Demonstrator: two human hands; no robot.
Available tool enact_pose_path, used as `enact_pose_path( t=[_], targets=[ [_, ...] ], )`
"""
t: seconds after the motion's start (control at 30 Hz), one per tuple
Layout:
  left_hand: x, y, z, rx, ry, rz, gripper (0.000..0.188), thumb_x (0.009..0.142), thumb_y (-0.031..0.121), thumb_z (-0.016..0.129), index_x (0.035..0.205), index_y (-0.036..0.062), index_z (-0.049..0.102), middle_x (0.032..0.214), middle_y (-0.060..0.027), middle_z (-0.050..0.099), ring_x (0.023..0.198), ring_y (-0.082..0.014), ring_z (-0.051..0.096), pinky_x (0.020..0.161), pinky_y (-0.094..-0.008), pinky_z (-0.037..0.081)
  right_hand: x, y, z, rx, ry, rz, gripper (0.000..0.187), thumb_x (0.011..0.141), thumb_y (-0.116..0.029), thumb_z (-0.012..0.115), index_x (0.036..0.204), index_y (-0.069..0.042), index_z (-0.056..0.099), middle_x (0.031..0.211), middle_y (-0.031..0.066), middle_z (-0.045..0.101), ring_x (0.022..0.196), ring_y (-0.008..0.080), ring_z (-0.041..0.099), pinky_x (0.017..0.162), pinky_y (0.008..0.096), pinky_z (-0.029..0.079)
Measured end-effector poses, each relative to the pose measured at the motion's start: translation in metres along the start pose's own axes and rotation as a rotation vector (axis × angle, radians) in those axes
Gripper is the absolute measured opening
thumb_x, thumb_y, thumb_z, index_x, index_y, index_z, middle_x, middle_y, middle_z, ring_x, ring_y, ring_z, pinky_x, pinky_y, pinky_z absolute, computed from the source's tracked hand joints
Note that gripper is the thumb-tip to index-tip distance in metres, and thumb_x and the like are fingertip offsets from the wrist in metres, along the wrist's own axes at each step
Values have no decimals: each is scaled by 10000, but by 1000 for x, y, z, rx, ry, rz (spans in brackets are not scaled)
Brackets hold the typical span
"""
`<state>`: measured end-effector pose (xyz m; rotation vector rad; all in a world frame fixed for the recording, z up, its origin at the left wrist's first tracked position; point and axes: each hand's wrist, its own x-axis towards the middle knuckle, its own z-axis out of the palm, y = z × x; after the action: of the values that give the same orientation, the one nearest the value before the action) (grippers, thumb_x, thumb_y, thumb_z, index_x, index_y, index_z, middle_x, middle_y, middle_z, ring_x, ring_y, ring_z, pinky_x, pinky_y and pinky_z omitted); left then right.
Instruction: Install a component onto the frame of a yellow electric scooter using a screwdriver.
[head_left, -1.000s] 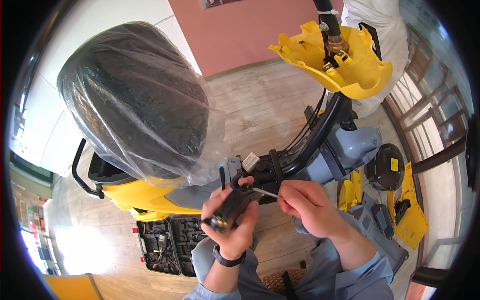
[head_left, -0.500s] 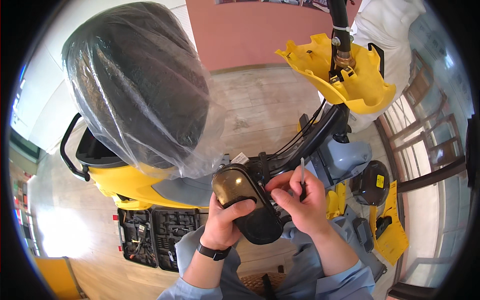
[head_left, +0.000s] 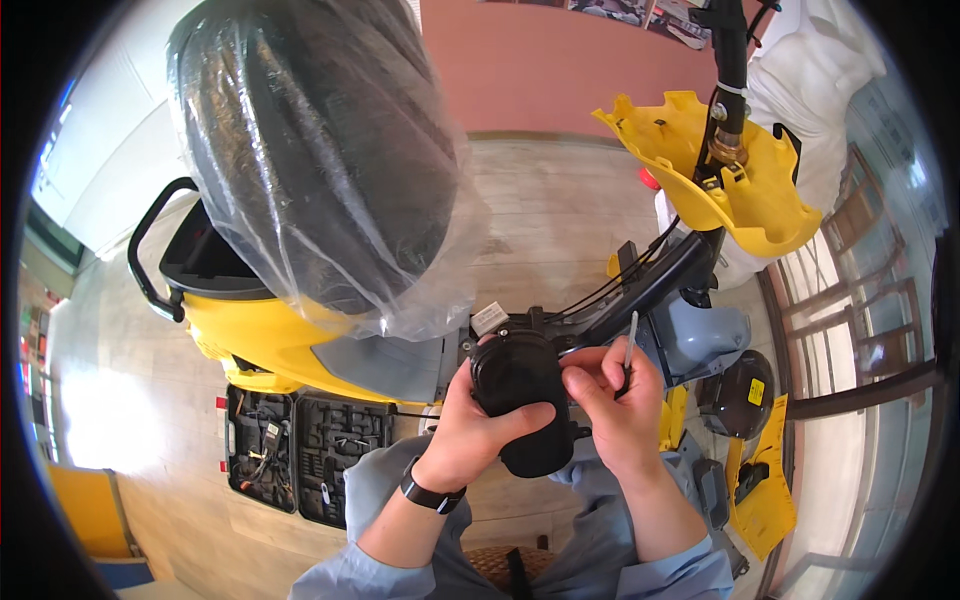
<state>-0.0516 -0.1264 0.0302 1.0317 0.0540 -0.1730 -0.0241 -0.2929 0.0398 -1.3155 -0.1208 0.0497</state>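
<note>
Black oval housing (head_left: 520, 385), that's the piece in play, held up over the person's lap and in front of the yellow scooter body (head_left: 250, 330), and the left hand (head_left: 465, 430) has its left side gripped, thumb pressed flat across the dark face! Over on the other flank, the right hand (head_left: 622, 410) has a slim screwdriver (head_left: 631, 345) tucked in its curled fingers, shaft pointing up, thumb and fingertips close together at the housing's right edge, though whether they pinch anything there I can't tell. Down left, an open toolbox (head_left: 297, 450) lies on the floor.
</note>
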Motion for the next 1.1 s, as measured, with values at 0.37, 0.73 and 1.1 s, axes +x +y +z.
enact_pose_path(
  t=[0.37, 0.73, 1.1],
  targets=[
    [6, -10, 9, -163, -53, 230, 730, 850, -26, 733, 1434, 97, 312, 1300, -106, 547, 1145, -174, 582, 968, -322, 498, -10, 2, 0, -199, 140, -373, 393, 876, 32, 708, 803, -89, 341, 1007, 229, 680, 792, 112, 624, 686, 231, 513],
    [17, -23, 5, -113, -178, 159, 559, 998, 319, 572, 1450, 103, 323, 1382, -225, 472, 1094, -215, 595, 949, -377, 503, -28, -11, 4, -465, 37, -617, 462, 772, 42, 804, 729, -87, 362, 909, 196, 726, 754, 220, 729, 576, 253, 532],
    [16, -21, 16, -148, -274, 210, 793, 860, 275, 762, 1467, 55, 303, 1414, -265, 433, 1147, -337, 615, 954, -484, 541, -20, -22, -1, -467, 27, -573, 433, 783, 13, 806, 755, -71, 382, 999, 222, 716, 767, 214, 730, 568, 248, 523]
  ],
)
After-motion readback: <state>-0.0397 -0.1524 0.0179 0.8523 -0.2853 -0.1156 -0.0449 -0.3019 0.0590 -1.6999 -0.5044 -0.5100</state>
